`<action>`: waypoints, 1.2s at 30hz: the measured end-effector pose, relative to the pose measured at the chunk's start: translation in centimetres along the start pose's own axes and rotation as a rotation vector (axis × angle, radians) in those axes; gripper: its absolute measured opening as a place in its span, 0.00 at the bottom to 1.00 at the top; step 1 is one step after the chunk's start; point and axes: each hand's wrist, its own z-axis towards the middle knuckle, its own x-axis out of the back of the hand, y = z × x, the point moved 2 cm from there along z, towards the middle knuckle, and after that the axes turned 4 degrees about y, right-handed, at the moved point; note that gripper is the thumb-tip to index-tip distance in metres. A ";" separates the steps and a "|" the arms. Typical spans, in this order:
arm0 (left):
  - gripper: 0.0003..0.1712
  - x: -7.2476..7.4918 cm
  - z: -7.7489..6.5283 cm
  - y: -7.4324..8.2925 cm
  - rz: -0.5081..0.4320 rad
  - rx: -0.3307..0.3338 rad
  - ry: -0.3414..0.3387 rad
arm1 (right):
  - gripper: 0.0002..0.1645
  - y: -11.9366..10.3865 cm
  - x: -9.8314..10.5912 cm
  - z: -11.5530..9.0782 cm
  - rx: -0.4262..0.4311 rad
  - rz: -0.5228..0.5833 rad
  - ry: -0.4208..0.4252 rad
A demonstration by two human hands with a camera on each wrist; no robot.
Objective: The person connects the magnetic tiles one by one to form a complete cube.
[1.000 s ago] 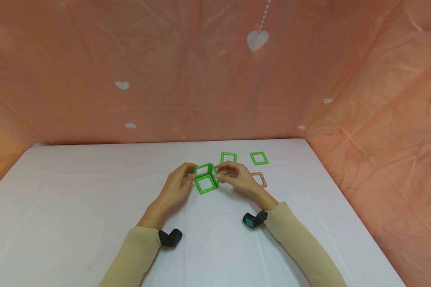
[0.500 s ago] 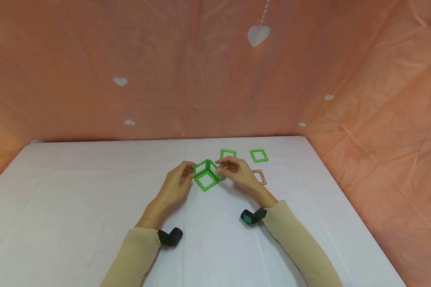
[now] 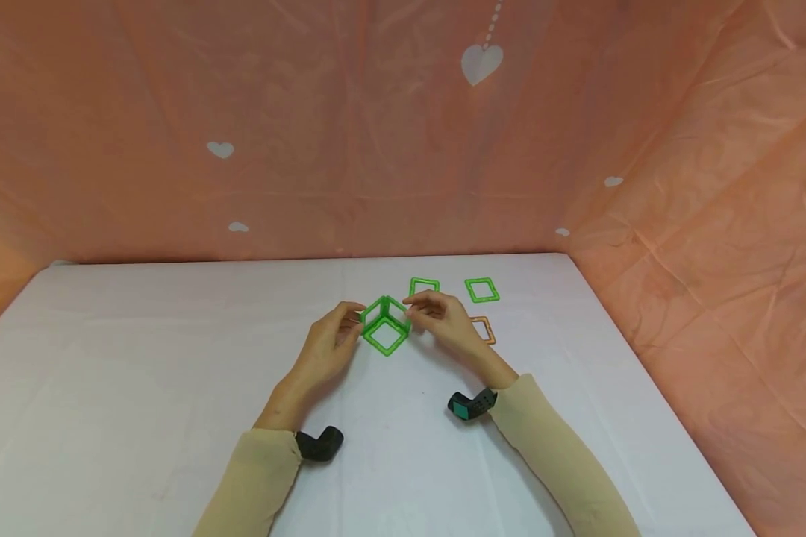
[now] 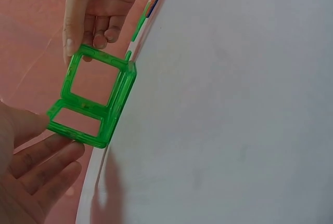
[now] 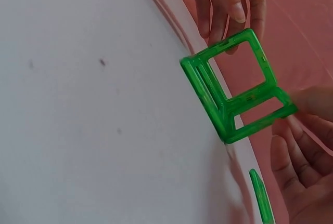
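Note:
Three green square magnetic tiles joined at a corner (image 3: 385, 309) are held above the white table between both hands. My left hand (image 3: 322, 343) pinches the left tile's outer edge between thumb and fingers. On the other side, my right hand (image 3: 448, 327) pinches the right tile's edge. The left wrist view shows the joined tiles (image 4: 117, 110) with open window-like centres, fingers at two of their edges. In the right wrist view, the same green frames (image 5: 205, 96) stand at angles to each other.
Behind my right hand lies a green square tile (image 3: 425, 281), partly covered. Another green tile (image 3: 485, 300) lies farther right, and an orange tile (image 3: 491, 331) is partly hidden by the right hand. An orange curtain (image 3: 349, 149) hangs behind the white table (image 3: 141, 388).
The joined green tiles have turned between the hands, so the lower tile's corner now points toward me. Both hands stay almost in place, and the loose tiles lie as before.

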 end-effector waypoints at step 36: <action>0.26 -0.2 0.0 -0.2 -0.003 0.014 -0.081 | 0.14 -1.8 -1.0 0.1 0.032 -0.018 -0.020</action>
